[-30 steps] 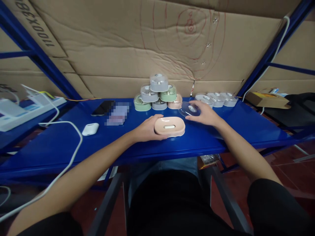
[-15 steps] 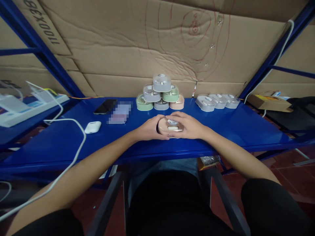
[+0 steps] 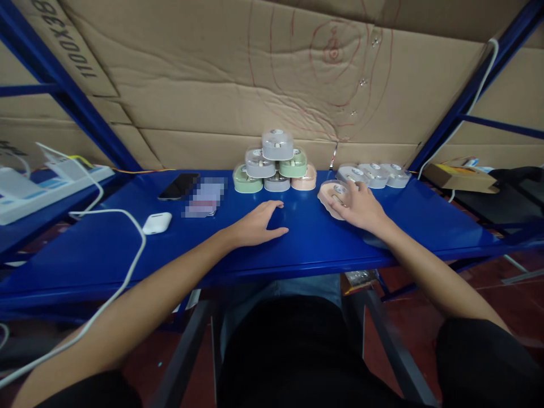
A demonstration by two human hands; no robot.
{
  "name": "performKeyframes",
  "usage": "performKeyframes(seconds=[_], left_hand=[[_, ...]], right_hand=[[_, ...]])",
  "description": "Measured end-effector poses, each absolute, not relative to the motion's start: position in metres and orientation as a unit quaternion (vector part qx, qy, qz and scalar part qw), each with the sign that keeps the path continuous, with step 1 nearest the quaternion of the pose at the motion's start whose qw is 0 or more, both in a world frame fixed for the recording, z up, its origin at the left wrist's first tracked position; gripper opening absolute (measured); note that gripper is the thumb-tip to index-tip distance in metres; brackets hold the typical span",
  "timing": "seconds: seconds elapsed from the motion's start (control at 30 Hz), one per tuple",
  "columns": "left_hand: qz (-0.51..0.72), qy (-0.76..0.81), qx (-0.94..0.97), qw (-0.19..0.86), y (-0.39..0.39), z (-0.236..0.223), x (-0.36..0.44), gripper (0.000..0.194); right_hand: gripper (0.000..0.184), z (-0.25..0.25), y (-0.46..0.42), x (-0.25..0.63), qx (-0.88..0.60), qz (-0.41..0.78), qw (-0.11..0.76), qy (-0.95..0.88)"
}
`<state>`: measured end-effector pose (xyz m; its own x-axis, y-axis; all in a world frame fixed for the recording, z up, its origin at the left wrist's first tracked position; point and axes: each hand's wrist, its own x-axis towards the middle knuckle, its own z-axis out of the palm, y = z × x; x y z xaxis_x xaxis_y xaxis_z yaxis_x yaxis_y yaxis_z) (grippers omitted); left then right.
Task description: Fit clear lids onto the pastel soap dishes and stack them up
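Note:
My right hand (image 3: 361, 208) grips a peach oval box (image 3: 328, 199) with a clear lid, its far right side covered by my fingers. The box is just in front of a row of grey lidded boxes (image 3: 374, 175) at the table's back right. Bare and with thumb and fingers apart, my left hand (image 3: 259, 224) rests near the middle of the blue table (image 3: 297, 249). Behind it rises a stack of similar boxes in green, grey and peach, with a grey box (image 3: 277, 146) on top.
A black phone (image 3: 178, 187), a blurred-out rectangle (image 3: 206, 197) and a white earbud case (image 3: 157, 223) lie on the left. A white cable (image 3: 127, 266) crosses over my left forearm. At far left is a power strip (image 3: 55, 192); a cardboard box (image 3: 461, 178) stands at right.
A clear lid came down onto the peach box between both hands. My left hand then let go, and my right hand carried the closed box to the right.

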<state>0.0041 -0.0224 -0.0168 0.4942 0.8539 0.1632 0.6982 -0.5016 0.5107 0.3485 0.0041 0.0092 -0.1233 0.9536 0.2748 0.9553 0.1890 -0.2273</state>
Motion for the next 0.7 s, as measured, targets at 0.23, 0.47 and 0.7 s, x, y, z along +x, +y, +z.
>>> performKeyframes(seconds=[0.23, 0.47, 0.7], left_hand=[[0.200, 0.441, 0.857, 0.174, -0.022, -0.019, 0.003, 0.075], [0.190, 0.449, 0.853, 0.188, -0.021, -0.017, 0.004, 0.080], [0.196, 0.442, 0.856, 0.183, -0.022, -0.017, 0.003, 0.076]], right_hand=[[0.093, 0.013, 0.006, 0.371, -0.489, -0.070, 0.155, -0.856], [0.080, 0.002, 0.054, 0.376, -0.513, -0.106, 0.131, -0.842], [0.084, -0.002, 0.095, 0.370, -0.558, -0.100, 0.116, -0.816]])
